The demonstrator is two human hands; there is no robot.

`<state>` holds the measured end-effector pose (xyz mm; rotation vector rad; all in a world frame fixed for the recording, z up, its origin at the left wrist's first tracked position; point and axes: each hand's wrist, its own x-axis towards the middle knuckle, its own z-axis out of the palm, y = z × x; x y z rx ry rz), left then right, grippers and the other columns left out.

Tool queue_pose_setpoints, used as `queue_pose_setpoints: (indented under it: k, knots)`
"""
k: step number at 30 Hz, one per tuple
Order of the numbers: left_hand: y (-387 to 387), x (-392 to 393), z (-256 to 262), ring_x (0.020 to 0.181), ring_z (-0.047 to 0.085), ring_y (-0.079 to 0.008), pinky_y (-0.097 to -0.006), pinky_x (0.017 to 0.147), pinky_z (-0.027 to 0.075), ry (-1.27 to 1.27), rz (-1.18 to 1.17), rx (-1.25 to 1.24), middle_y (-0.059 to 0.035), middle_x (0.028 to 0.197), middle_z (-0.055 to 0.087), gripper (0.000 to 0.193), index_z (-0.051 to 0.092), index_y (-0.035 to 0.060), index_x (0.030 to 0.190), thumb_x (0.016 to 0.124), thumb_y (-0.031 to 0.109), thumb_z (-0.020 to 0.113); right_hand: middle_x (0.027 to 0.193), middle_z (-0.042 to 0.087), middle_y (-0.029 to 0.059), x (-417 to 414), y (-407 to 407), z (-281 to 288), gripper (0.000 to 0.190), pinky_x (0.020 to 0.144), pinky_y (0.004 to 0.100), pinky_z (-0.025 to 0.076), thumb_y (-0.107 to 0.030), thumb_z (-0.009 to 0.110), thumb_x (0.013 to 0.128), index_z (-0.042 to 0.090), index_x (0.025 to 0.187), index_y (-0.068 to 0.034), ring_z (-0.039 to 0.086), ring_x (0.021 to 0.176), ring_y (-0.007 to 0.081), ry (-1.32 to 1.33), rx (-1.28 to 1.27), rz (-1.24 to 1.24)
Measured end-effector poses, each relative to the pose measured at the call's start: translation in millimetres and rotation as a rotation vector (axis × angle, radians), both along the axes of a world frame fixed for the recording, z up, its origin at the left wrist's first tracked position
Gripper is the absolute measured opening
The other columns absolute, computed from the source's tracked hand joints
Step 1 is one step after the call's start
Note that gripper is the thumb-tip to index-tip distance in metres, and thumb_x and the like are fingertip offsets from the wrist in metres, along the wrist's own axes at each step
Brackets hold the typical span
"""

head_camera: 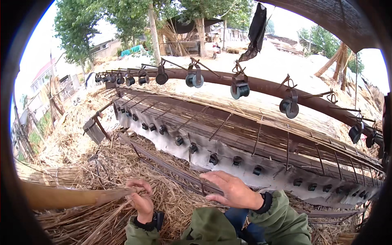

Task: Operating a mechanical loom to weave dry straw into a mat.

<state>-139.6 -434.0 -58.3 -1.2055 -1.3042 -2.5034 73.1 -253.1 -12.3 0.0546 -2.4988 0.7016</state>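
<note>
My left hand (140, 199) curls around the thin end of a bundle of reed stalks (70, 196), which reaches in from the left and blurs close to the camera. Below that hand lies a heap of loose reed stalks (76, 225). Thumb and fingers parted, my right hand (232, 190) holds nothing and appears just above or beside a rusty metal rail (171, 167); whether it touches is unclear. Beyond is a long metal reed-weaving frame (214, 134) with upright rods and reeds laid along it. Several small wire spools (213, 159) hang against its pale front sheet (196, 157).
A rusty overhead pipe (211, 75) carries several hanging wire spools (239, 88). A black cloth strip (257, 30) dangles above it. Straw litter (61, 141) covers the ground at left, near a small board (94, 131) on the frame's end. Trees (154, 33) stand behind.
</note>
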Motion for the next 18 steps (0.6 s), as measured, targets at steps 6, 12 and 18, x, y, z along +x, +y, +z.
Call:
queue_pose_setpoints:
  k: [6,12,18]
  knots:
    - [19,26,-20,0.068,0.05,-0.0132,-0.0274,0.062,0.043,-0.288,0.12,0.019,-0.0055,0.079,0.049,0.035,0.047,0.0041,0.093,0.096,0.035,0.032,0.116,0.05,0.0119,-63,-67,34,0.069,0.089,0.0402,0.042,-0.022,0.065,0.078,0.028,0.135,-0.012,0.05,0.105,0.0292,0.286,-0.084,0.262]
    - [0,22,-34,0.086,0.05,-0.0138,-0.0269,0.074,0.041,-0.052,0.073,-0.111,-0.007,0.091,0.049,0.025,0.047,0.0021,0.093,0.093,0.025,0.037,0.104,0.053,0.0095,-89,-77,26,0.042,0.081,0.0401,0.044,-0.01,0.061,0.077,0.046,0.116,-0.006,0.052,0.097,0.0297,0.245,-0.217,0.403]
    - [-4,18,-22,0.089,0.05,-0.015,-0.027,0.077,0.04,-0.198,0.103,-0.055,-0.0075,0.093,0.049,0.026,0.046,0.0022,0.095,0.094,0.027,0.037,0.09,0.056,0.0101,-87,-45,16,0.015,0.066,0.0371,0.048,-0.004,0.056,0.082,0.054,0.096,-0.003,0.056,0.081,0.0304,0.396,-0.245,0.181]
